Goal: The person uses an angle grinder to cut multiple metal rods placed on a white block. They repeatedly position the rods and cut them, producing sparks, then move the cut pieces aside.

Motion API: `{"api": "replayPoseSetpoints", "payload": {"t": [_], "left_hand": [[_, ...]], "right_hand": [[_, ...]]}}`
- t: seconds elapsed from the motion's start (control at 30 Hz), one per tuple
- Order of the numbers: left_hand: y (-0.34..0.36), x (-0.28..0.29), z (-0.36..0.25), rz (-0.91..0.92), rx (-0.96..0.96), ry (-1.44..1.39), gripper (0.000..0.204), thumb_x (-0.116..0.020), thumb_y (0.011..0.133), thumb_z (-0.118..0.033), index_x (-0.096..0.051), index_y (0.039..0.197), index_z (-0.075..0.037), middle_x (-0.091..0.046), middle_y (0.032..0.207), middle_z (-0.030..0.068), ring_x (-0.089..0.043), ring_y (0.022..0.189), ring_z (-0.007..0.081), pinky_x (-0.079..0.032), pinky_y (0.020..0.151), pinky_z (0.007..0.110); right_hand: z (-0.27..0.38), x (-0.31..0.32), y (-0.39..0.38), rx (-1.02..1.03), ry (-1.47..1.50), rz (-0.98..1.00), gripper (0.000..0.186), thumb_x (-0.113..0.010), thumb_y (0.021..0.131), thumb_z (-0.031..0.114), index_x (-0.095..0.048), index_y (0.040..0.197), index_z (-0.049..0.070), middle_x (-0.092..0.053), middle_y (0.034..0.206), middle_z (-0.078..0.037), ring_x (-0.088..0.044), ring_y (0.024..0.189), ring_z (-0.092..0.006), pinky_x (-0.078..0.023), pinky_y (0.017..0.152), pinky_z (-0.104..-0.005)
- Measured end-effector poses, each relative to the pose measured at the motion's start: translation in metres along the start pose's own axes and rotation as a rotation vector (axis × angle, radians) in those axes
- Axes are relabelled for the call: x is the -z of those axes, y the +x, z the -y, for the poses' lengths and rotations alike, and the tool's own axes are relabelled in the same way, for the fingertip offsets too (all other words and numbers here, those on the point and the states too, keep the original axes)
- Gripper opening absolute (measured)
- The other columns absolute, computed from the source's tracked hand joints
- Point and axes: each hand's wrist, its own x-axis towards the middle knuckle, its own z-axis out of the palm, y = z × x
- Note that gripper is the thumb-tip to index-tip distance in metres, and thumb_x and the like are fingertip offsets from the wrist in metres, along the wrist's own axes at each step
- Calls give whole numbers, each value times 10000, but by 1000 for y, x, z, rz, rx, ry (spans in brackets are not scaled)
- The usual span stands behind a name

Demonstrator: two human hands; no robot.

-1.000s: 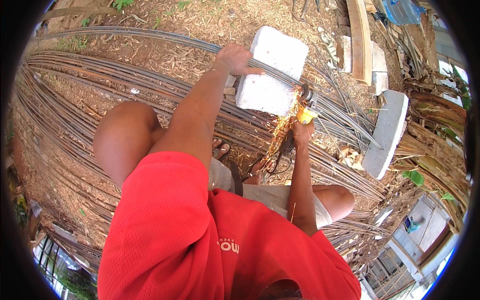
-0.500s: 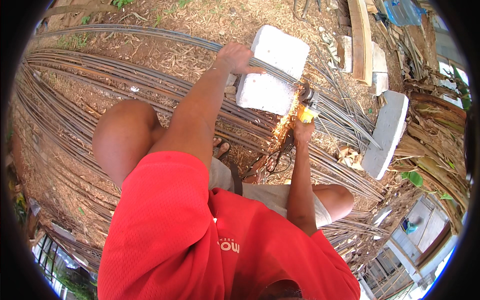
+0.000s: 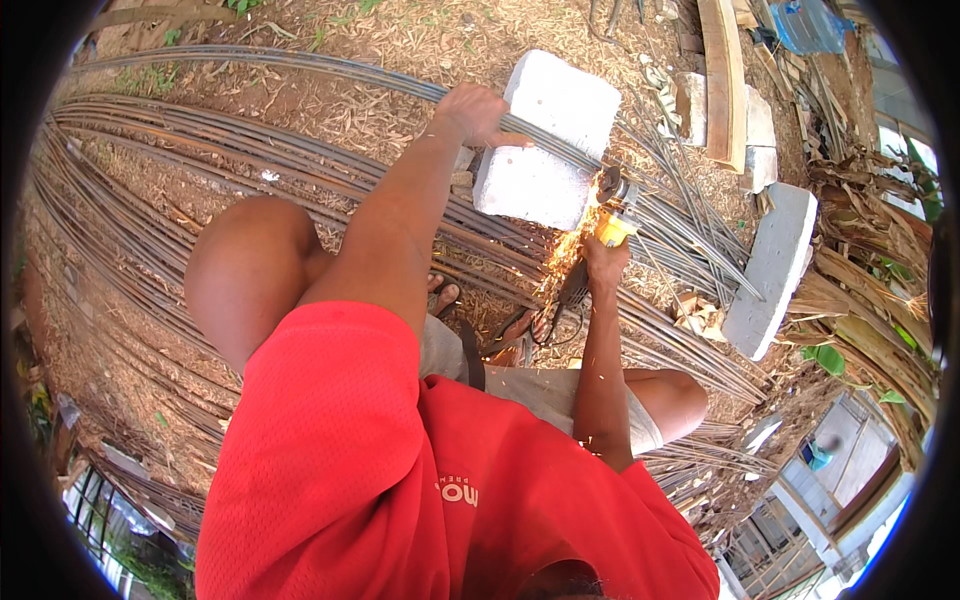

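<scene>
My left hand [image 3: 474, 114] is closed over a bundle of steel rebar rods [image 3: 555, 146], pressing it down at the left edge of a pale concrete block [image 3: 548, 95]. The rods lie across the top of that block. In my right hand [image 3: 606, 264] is a yellow and black angle grinder [image 3: 613, 228], gripped round its body. Its disc [image 3: 608, 184] meets the rods just past the block's right edge. Orange sparks [image 3: 568, 255] spray from there down toward my feet. The exact depth of the cut cannot be made out.
Long rebar rods [image 3: 250, 160] cover the ground on the left and run beneath me. A grey slab [image 3: 770, 270] stands at the right by rod ends. Timber planks [image 3: 722, 80], a blue water bottle [image 3: 808, 25] and dry leaves [image 3: 870, 290] lie beyond.
The grinder has tilted slightly, and its disc shows more plainly. Sparks now reach my right forearm. My left hand and the rods stay almost where they were.
</scene>
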Motion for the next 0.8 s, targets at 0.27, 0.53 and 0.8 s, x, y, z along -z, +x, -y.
{"api": "replayPoseSetpoints", "payload": {"t": [0.27, 0.53, 0.8], "left_hand": [[1, -4, 2, -14, 1, -15, 1044, -452, 890, -1015, -818, 1032, -47, -782, 910, 179, -773, 929, 321, -590, 963, 493], [2, -5, 2, -15, 1, -10, 1060, -457, 875, -1027, -819, 1026, -43, -785, 912, 181, -780, 946, 327, -599, 948, 497], [2, -1, 0, 49, 21, -11, 1058, -453, 870, -1036, -809, 970, -44, -749, 822, 157, -754, 868, 292, -589, 869, 479]], "right_hand": [[4, 2, -10, 119, 66, 48, 458, -888, 837, 71, -670, 1231, -14, -746, 1014, -72, -671, 900, -179, -559, 798, -348], [9, -1, -3, 59, -89, -13, 399, -872, 840, 60, -673, 1179, -10, -746, 961, -72, -690, 809, -174, -565, 726, -335], [12, -3, -5, -29, 50, 3, 471, -907, 808, 35, -674, 1215, -10, -763, 988, -90, -708, 793, -177, -595, 734, -340]]}}
